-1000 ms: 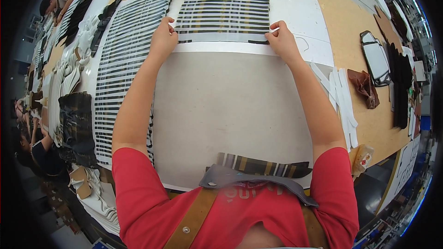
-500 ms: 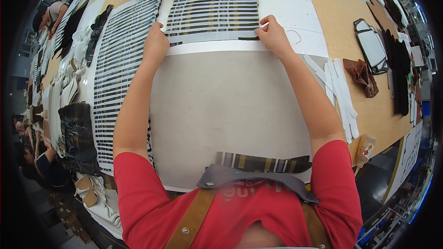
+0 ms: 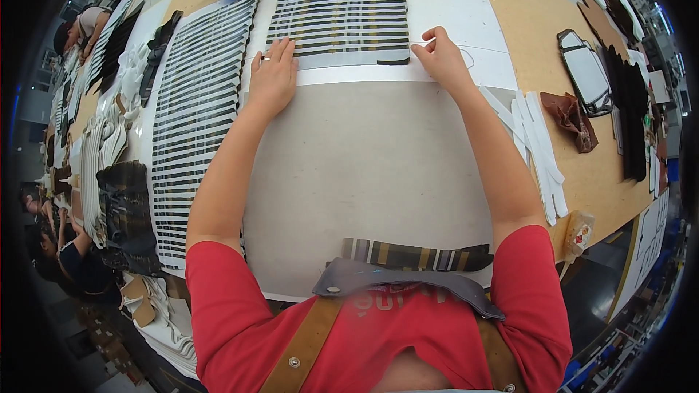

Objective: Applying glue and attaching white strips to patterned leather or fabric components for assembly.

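Note:
Dark plaid strips [image 3: 338, 22] lie in parallel rows with pale bands between them, on a white sheet [image 3: 455, 14] at the far side of the table. My left hand [image 3: 273, 80] rests palm down, fingers stretched, over the near left corner of these rows. A ring shows on one finger. By the near right corner is my right hand [image 3: 440, 58], its fingers curled toward the thumb; anything between them is too small to make out. A short dark strip [image 3: 393, 62] lies along the near edge, left of my right hand.
A longer striped panel [image 3: 193, 124] runs down the left. In front is a grey board [image 3: 364, 160], with a plaid piece [image 3: 415, 256] at its near edge. White strips [image 3: 535, 153], brown crumpled material [image 3: 571, 120] and a black-rimmed case [image 3: 585, 73] lie right. Other people work at far left.
My left hand has moved right from the gap between the panels and flattened onto the rows' corner, covering a small dark end. My right hand has shifted slightly right and nearer me.

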The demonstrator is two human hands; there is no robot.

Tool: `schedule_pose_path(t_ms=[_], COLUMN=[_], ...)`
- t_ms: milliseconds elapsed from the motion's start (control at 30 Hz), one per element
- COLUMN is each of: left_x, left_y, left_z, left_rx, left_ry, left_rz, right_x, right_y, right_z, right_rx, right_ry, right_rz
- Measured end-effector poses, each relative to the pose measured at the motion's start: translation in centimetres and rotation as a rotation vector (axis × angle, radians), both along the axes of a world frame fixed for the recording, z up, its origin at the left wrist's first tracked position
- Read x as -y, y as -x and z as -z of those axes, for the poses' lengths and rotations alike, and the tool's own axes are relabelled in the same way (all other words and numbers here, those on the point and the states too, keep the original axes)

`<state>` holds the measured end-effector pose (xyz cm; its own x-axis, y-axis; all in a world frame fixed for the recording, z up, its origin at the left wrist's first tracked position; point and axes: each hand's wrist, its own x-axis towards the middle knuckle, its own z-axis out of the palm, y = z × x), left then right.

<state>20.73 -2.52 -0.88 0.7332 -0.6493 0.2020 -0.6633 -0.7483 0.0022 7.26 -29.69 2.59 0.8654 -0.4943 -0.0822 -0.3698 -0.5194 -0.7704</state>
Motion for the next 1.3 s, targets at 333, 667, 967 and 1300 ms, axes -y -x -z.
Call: schedule_pose_path(t_ms=[333,667,967,1300], left_x=[0.3,-2.6,-4.9,-4.4], left_y=[0.2,22.3,27.7,24.4], left_z=[-0.2,-5.2,-2.7,-3.6], left_rx=[0.057,-0.796,-0.723,-0.86], left_ry=[0.1,0.038,0.249,0.561], left_rz=[0.046,0.753,0.526,0.227], right_x=[2.9,-6.5,-7.5,-4.0], right_y=[7.4,24.4,27.4,25.1], right_z=[-2.0,-3.2,0.5,-0.9], right_rx=[0.166,-0.173,0.072,0.155], right_ry=[0.145,0.105,0.181,0.023], right_rz=[0.026,-0.977,-0.765,-0.532])
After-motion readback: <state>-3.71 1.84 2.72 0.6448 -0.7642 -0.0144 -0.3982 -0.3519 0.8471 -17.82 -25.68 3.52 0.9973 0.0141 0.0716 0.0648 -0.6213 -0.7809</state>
